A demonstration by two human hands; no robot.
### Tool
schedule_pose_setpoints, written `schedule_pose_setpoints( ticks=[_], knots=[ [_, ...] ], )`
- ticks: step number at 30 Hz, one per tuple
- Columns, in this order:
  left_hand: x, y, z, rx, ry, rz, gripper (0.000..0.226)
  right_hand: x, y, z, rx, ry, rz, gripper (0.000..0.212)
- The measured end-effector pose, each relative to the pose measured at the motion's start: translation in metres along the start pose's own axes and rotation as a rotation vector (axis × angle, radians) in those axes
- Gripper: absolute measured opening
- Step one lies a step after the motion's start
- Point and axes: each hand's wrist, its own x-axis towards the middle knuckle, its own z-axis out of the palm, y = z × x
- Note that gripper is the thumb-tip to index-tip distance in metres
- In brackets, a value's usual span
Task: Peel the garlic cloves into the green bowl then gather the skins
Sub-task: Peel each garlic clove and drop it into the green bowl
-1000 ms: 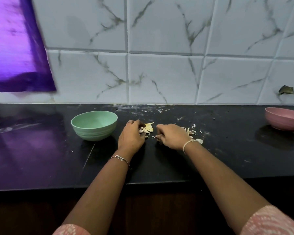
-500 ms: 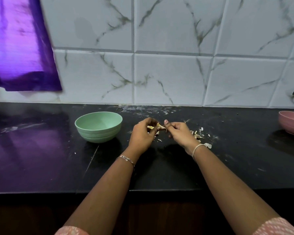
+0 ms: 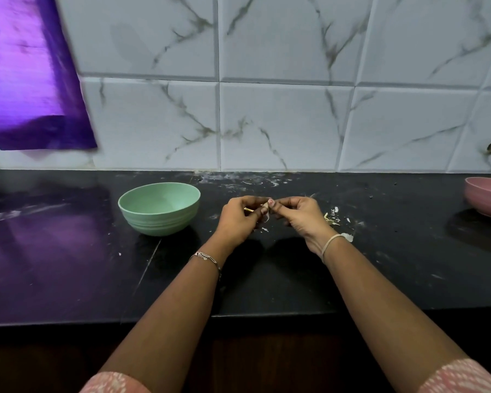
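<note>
Garlic clove (image 3: 265,206), small and pale, sits pinched between the fingertips of both hands over the black counter (image 3: 68,251), a little to the right of the green bowl (image 3: 159,222). What shows of the bowl's inside holds no cloves, so peeling looks barely begun. Loose skins (image 3: 332,217) lie scattered near the right wrist, not yet gathered. Left hand (image 3: 240,219) and right hand (image 3: 298,215) meet fingertip to fingertip, fingers curled inward, forearms stretched forward from pink sleeves (image 3: 459,378).
</note>
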Motion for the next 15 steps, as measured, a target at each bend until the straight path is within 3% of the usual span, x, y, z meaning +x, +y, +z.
schedule_pose_setpoints(
  ticks=[7, 15],
  knots=[
    [0.0005, -0.0031, -0.0036, -0.201, -0.068, -0.039, 0.022, 0.0001, -0.0012, -0.0004, 0.066, -0.039, 0.044, 0.009],
    [0.0002, -0.0025, -0.0014, -0.139, -0.035, -0.008, 0.028, 0.0006, -0.0024, 0.0, 0.108, -0.028, 0.118, 0.009]
  ],
)
